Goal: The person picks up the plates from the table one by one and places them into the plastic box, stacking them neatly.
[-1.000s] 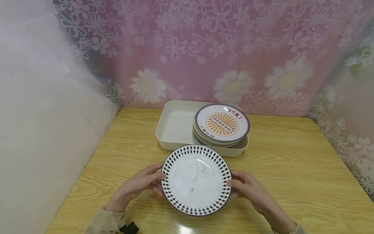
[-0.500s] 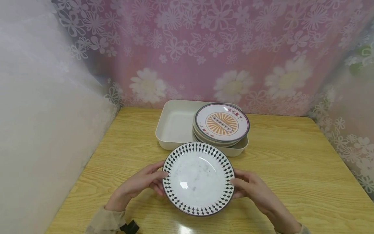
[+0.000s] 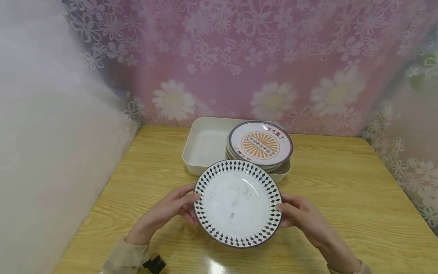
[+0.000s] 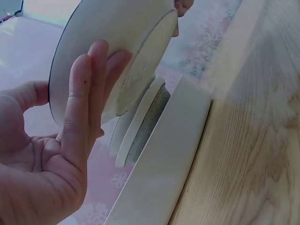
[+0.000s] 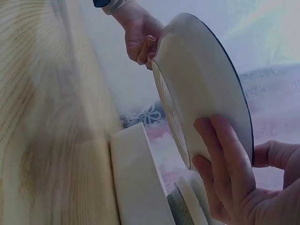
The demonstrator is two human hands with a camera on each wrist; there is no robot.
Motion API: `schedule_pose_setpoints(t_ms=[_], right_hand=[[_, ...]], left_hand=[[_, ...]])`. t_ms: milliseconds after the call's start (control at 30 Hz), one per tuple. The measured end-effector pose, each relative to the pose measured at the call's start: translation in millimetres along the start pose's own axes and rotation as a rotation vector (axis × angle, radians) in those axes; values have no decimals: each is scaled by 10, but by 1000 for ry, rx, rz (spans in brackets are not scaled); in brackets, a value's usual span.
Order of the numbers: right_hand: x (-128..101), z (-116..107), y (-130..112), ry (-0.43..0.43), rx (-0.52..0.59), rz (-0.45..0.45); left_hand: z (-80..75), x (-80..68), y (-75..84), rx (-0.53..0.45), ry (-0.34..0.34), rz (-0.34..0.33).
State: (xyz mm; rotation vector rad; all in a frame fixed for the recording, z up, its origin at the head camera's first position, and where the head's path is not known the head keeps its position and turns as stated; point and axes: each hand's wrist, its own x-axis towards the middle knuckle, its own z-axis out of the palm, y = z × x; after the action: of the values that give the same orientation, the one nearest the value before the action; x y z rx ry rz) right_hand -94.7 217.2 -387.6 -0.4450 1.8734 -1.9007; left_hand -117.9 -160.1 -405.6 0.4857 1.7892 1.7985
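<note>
Between both hands a white plate (image 3: 236, 205) with a ring of black diamonds is held above the table, tilted. My left hand (image 3: 174, 207) pinches its left rim, thumb on top and fingers underneath. On the opposite rim my right hand (image 3: 302, 215) grips it the same way. Both wrist views show the plate's pale underside, with the left fingers (image 4: 77, 98) and the right fingers (image 5: 229, 154) against it. Behind it, a stack of plates, topped by one with an orange sunburst (image 3: 261, 144), leans in a cream tray (image 3: 205, 148). The held plate hides part of the tray's front wall.
The wooden table (image 3: 342, 190) reaches to a pink flowered curtain (image 3: 219, 57) at the back. A pale wall covering (image 3: 61, 133) stands along the left side. A small black object (image 3: 155, 264) is at the left wrist.
Both hands have carried the plate slightly up and to the right, toward the tray, and it now covers more of the tray's front. The stack has not moved.
</note>
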Motion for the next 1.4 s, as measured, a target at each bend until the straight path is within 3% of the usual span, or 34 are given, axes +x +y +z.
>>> schedule_pose_setpoints(t_ms=[267, 500, 800, 1400], right_hand=[[32, -131, -108, 24, -12, -29], [42, -252, -215, 96, -8, -35], [152, -473, -344, 115, 71, -105], [493, -839, -486, 282, 230, -103]], left_hand=[[26, 97, 42, 12, 44, 51], [16, 138, 17, -1, 93, 34], [-23, 175, -45, 24, 155, 23], [-61, 180, -128, 16, 161, 17]])
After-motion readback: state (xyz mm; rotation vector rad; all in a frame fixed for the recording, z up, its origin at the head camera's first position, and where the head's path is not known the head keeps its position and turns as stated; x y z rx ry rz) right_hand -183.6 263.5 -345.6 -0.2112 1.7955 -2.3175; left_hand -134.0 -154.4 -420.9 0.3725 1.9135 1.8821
